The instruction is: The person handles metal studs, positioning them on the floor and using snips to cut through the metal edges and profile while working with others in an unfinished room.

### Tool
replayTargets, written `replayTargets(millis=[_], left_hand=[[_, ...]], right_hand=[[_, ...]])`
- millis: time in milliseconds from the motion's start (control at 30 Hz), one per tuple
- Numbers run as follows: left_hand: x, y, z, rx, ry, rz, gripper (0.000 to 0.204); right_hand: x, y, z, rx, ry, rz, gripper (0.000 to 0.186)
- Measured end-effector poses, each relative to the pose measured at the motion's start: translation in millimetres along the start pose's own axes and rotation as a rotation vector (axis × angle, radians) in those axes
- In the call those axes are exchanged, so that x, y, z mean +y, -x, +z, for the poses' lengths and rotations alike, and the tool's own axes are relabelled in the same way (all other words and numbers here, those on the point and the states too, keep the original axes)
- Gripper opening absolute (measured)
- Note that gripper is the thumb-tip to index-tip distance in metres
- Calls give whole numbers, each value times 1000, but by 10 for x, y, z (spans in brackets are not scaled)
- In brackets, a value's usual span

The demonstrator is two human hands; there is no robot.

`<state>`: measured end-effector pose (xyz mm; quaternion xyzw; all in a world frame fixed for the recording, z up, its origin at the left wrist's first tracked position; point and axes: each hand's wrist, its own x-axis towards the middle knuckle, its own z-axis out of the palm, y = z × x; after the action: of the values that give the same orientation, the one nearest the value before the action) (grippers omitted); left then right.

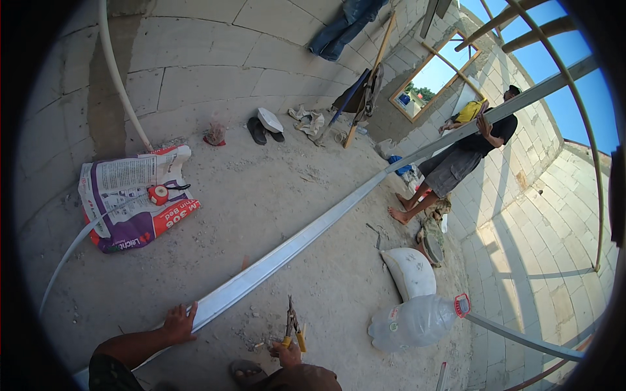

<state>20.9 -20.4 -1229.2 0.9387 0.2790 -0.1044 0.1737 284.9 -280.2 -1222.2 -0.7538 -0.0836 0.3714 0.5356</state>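
The long metal channel (287, 251) is the landmark here: it lies on the sandy concrete floor (261, 182) with its long axis running from the near left, by the person's knees, diagonally up and away to the far right, where a co-worker (466, 153) standing by the block wall (521, 195) holds its raised far end with a hand. Left of the channel's near end, the left hand (179, 324) rests on the channel itself, palm down and fingers spread flat over its top face, pressing rather than closing around it; this grip is wide and wraps nothing. Farther left of the channel, well apart, a printed mortar bag (134, 205) lies flat with a red tape measure (158, 194) on it, and a white pipe (117, 78) curves up the wall behind. Right of the channel's near end, just beside it, the right hand (289, 355) is closed round the yellow handles of a pair of tin snips (292, 326), blades pointing up and away, roughly toward the channel's edge but not touching it. The left hand is the one on the channel; the snips stand a short way to its right. Farther right of the channel lie a white sack (409, 270) and a large clear plastic bottle (417, 321) on its side.
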Motion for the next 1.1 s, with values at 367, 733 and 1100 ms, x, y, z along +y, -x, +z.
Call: replayTargets(millis=[367, 733, 1100], left_hand=[[-38, -4, 101, 37, -37, -15, 116], [-15, -24, 33, 2, -9, -6, 118], [5, -7, -6, -5, 3, -27, 119]], right_hand=[[-104, 86, 54, 35, 44, 38, 28], [-160, 96, 54, 4, 28, 28, 24], [-191, 229, 131, -57, 21, 25, 27]])
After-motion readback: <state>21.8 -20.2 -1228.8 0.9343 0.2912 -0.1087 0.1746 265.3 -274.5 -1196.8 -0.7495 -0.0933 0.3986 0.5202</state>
